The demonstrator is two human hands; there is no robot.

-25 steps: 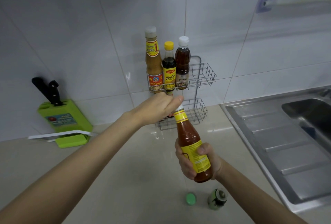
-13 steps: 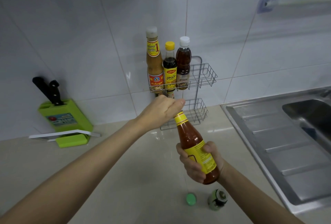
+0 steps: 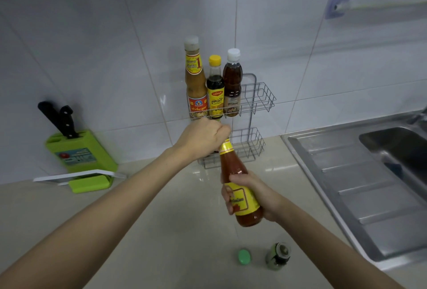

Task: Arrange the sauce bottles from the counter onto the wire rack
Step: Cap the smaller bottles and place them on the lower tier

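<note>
A red chili sauce bottle (image 3: 233, 168) with a yellow label hangs tilted above the counter. My right hand (image 3: 258, 196) grips its lower body. My left hand (image 3: 203, 136) is curled over the bottle's top, hiding the cap. Behind them a two-tier wire rack (image 3: 261, 99) hangs on the tiled wall. Its upper shelf holds three bottles: a tan sauce bottle (image 3: 195, 80), a dark bottle with a yellow cap (image 3: 215, 87) and a brown bottle with a white cap (image 3: 232, 83). The lower shelf (image 3: 250, 147) is partly hidden by my left hand.
A green bottle cap (image 3: 244, 256) and an open green bottle (image 3: 277, 256) stand on the beige counter near the front. At the left is a green knife block (image 3: 78, 154) with black-handled knives. A steel sink (image 3: 369, 173) and drainboard fill the right.
My right hand has slid the bottle slightly right and tilted its base further out, with the label turned more to the front. My left hand stays on the cap, its fingers curled tighter.
</note>
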